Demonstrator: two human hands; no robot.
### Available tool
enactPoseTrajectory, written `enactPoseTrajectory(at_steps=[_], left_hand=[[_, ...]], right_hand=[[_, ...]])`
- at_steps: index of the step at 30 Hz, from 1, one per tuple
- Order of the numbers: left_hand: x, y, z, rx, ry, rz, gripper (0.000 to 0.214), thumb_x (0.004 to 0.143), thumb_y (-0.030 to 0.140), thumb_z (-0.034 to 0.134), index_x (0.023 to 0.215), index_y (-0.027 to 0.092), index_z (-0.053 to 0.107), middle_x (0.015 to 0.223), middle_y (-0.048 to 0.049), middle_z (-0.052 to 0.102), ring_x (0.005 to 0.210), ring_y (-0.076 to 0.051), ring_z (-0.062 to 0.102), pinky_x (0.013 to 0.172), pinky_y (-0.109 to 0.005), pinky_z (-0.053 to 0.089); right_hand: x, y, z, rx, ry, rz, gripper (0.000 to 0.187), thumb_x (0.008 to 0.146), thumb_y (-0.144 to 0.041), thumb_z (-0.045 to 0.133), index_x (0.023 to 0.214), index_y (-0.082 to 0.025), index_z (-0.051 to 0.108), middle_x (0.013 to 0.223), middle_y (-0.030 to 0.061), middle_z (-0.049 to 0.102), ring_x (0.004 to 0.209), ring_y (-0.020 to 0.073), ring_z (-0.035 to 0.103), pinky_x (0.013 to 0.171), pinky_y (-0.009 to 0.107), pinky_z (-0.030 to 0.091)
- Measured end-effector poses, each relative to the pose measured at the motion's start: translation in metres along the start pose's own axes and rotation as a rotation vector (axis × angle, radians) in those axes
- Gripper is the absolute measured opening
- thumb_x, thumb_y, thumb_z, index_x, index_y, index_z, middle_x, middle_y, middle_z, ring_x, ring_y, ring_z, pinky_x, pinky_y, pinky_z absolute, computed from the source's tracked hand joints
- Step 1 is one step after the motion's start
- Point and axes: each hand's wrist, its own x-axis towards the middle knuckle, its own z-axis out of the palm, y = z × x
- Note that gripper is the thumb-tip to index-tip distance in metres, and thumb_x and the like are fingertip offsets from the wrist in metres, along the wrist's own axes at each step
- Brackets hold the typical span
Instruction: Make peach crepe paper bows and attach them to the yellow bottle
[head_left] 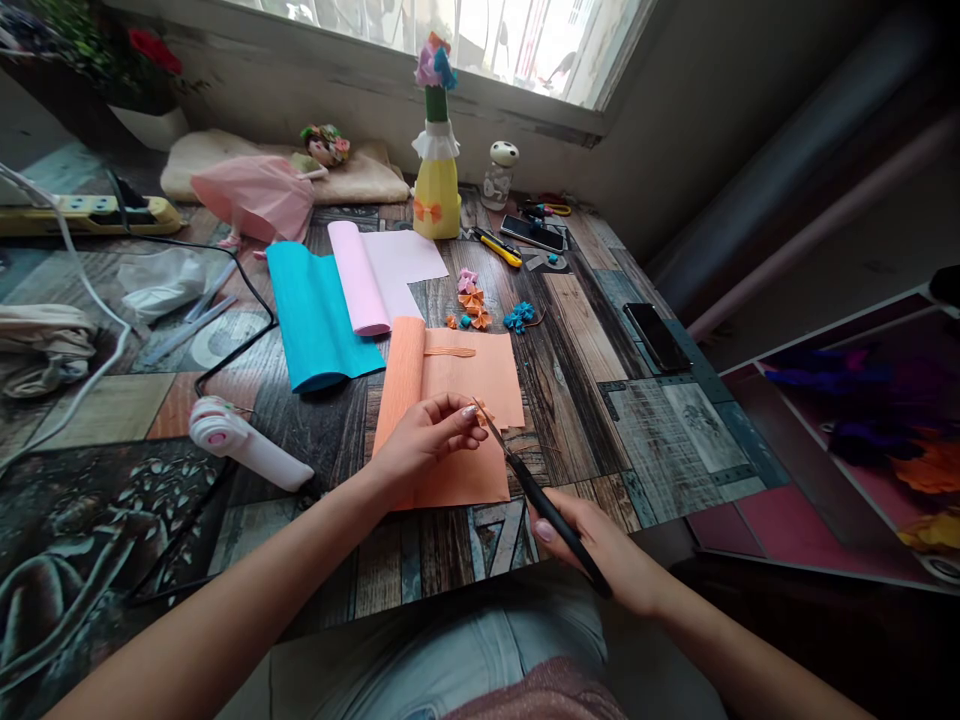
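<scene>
My left hand (pixel 442 428) pinches a small piece of orange crepe paper (pixel 484 411) between thumb and fingers. In my right hand (pixel 585 535) are black-handled scissors (pixel 551 515), their blades pointing up and left to the orange piece; whether they cut into it I cannot tell. Beneath my left hand lies a partly unrolled orange crepe paper roll (pixel 401 375), with a thin folded orange strip (pixel 450 352) on its flat part. Just beyond it are small orange paper flowers (pixel 474 300), a pink one (pixel 467 280) and a blue one (pixel 519 317).
Left of the orange roll lie a blue crepe roll (pixel 315 320), a pink roll (pixel 360 280) and a white glue gun (pixel 244 445) with a black cord. Behind stand a yellow bottle vase (pixel 436 190) and a doll (pixel 259 190). A yellow cutter (pixel 499 247) and phones (pixel 658 337) lie right.
</scene>
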Motion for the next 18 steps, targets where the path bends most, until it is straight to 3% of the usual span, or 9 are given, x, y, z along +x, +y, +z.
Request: enactPoseTrajectory(at_steps=[5,18], left_hand=[[0.0005,-0.0006,-0.0023,0.009,-0.006,-0.012,0.028,0.069,0.031,0.082,0.082,0.013,0.065,0.083,-0.0036,0.069,0.068,-0.01,0.064,0.065,-0.022,0.05],[-0.002,-0.0007,-0.0008,0.128,-0.036,0.011,0.027,0.073,0.035,0.079,0.081,0.014,0.064,0.076,-0.0035,0.07,0.067,-0.011,0.064,0.066,-0.022,0.049]], right_hand=[[0.0001,0.0006,-0.0027,0.145,-0.08,-0.011,0.047,0.092,-0.063,0.041,0.078,-0.018,0.045,0.068,-0.0027,0.041,0.06,0.0124,0.04,0.058,0.025,0.033],[0.0037,0.0048,0.0008,0.219,-0.078,0.006,0.048,0.09,-0.065,0.043,0.076,-0.019,0.042,0.066,-0.0036,0.039,0.059,0.0114,0.04,0.057,0.025,0.034]])
